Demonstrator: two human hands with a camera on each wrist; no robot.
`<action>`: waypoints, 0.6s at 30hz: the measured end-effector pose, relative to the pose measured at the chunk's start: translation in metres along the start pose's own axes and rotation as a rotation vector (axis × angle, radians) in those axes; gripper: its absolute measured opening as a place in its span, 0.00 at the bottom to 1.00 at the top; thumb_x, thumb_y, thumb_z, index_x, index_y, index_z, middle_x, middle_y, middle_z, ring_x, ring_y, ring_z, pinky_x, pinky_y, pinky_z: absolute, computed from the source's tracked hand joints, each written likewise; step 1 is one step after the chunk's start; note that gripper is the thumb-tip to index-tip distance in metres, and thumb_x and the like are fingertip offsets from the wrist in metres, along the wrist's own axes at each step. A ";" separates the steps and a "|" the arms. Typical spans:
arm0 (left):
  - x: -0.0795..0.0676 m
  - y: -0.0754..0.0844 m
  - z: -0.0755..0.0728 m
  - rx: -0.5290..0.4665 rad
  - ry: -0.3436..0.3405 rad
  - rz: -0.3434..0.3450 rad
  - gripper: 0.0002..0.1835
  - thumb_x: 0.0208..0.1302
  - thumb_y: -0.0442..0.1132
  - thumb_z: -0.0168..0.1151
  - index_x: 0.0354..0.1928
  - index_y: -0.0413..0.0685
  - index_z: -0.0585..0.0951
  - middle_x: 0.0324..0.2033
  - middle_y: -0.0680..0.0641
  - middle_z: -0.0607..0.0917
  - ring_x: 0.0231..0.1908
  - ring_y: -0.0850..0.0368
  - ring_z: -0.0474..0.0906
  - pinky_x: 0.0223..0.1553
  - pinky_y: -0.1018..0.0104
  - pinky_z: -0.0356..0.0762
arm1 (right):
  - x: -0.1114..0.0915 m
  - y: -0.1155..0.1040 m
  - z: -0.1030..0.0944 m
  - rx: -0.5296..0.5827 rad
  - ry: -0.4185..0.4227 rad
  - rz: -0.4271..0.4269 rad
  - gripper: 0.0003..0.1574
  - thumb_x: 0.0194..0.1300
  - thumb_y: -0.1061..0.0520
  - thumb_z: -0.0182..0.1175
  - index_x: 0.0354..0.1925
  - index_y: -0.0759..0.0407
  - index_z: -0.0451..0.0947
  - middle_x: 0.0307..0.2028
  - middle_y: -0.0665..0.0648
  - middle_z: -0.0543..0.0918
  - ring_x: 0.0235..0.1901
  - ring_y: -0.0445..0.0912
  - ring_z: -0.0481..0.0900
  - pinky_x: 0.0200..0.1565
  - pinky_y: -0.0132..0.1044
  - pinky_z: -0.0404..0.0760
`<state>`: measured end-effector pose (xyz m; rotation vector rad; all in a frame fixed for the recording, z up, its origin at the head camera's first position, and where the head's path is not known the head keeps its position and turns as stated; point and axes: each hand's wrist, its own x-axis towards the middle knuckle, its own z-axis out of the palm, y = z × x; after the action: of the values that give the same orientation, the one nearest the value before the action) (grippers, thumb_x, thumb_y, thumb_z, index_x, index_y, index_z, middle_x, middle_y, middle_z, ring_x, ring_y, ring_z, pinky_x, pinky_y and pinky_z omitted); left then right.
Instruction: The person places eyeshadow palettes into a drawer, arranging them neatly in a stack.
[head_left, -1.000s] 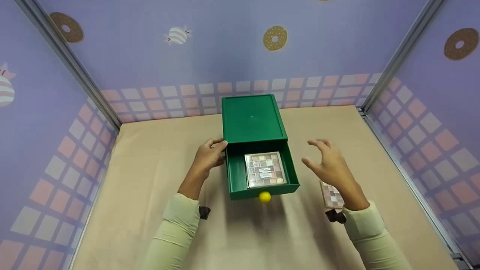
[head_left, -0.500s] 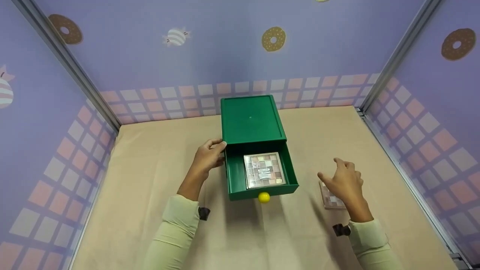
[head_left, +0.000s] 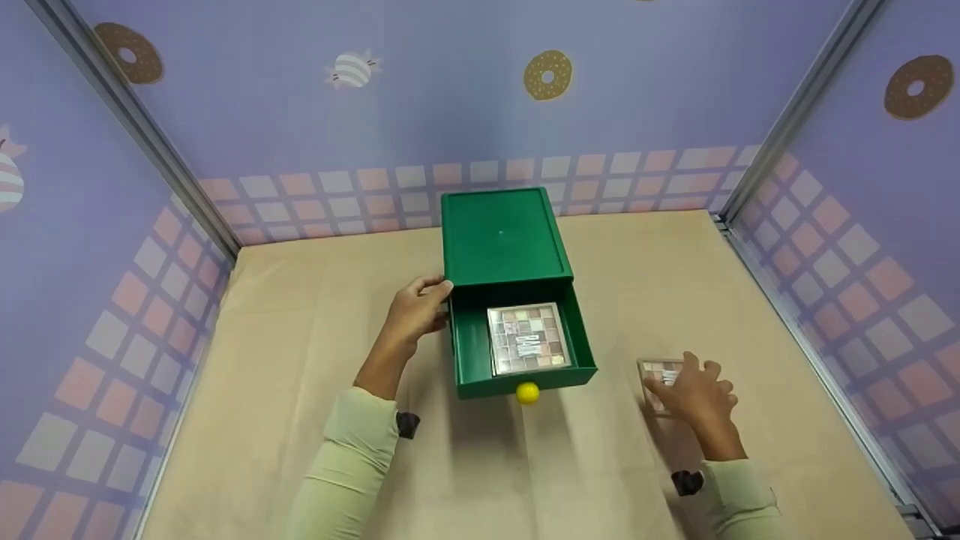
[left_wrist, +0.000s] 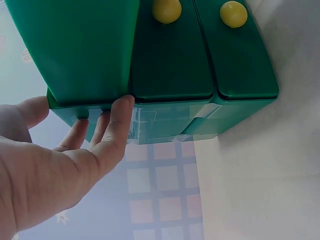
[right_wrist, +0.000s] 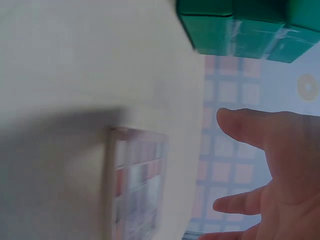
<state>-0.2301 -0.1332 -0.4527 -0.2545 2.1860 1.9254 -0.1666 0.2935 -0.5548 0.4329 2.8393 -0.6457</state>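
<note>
In the head view a green drawer cabinet [head_left: 504,236] stands with its top drawer [head_left: 472,352] pulled out. Inside that drawer lies a square eyeshadow palette [head_left: 529,337]. My left hand [head_left: 414,311] steadies the cabinet's left side near the front: the left wrist view has its fingertips [left_wrist: 117,107] against the side wall and the thumb at the top corner. My right hand [head_left: 697,397], fingers spread, is over a second eyeshadow palette [head_left: 660,371] on the table and partly covers it. The right wrist view shows this palette [right_wrist: 140,185] apart from the hand.
The top drawer carries a yellow knob [head_left: 528,393]; two lower drawers show knobs [left_wrist: 233,14] in the left wrist view. A beige cloth [head_left: 315,292] covers the table. Purple printed walls [head_left: 450,90] enclose the back and both sides.
My right hand has moved right and toward me, from beside the drawer to over the palette on the table. My left hand, the cabinet and the palette in the drawer stay put.
</note>
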 end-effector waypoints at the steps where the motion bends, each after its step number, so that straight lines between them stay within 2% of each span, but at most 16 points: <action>1: 0.000 0.000 0.000 0.000 -0.001 0.000 0.25 0.77 0.51 0.54 0.70 0.49 0.72 0.61 0.40 0.79 0.56 0.43 0.84 0.59 0.49 0.82 | 0.000 0.002 0.001 -0.002 -0.006 0.006 0.63 0.66 0.33 0.62 0.77 0.71 0.47 0.69 0.86 0.53 0.60 0.85 0.60 0.56 0.76 0.64; 5: 0.001 -0.001 0.001 -0.003 -0.004 -0.004 0.25 0.77 0.51 0.54 0.69 0.49 0.73 0.61 0.39 0.80 0.55 0.43 0.84 0.60 0.48 0.81 | 0.000 0.009 0.006 -0.008 -0.035 0.033 0.65 0.65 0.32 0.63 0.77 0.71 0.47 0.68 0.86 0.53 0.60 0.86 0.59 0.56 0.77 0.63; 11: 0.000 -0.001 0.001 -0.002 -0.006 -0.007 0.24 0.78 0.51 0.54 0.68 0.49 0.74 0.61 0.38 0.80 0.55 0.43 0.85 0.60 0.48 0.81 | -0.001 0.021 0.019 -0.027 -0.067 0.062 0.65 0.62 0.33 0.66 0.76 0.72 0.49 0.61 0.86 0.61 0.55 0.84 0.65 0.52 0.74 0.68; 18: 0.001 0.002 0.001 -0.005 0.002 0.000 0.24 0.77 0.50 0.54 0.68 0.49 0.74 0.61 0.39 0.80 0.54 0.44 0.85 0.59 0.49 0.82 | 0.000 0.023 0.024 0.002 -0.077 0.093 0.63 0.60 0.34 0.68 0.74 0.73 0.55 0.55 0.81 0.66 0.52 0.77 0.69 0.50 0.69 0.69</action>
<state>-0.2316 -0.1320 -0.4511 -0.2564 2.1827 1.9316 -0.1561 0.3029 -0.5852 0.5246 2.7279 -0.6337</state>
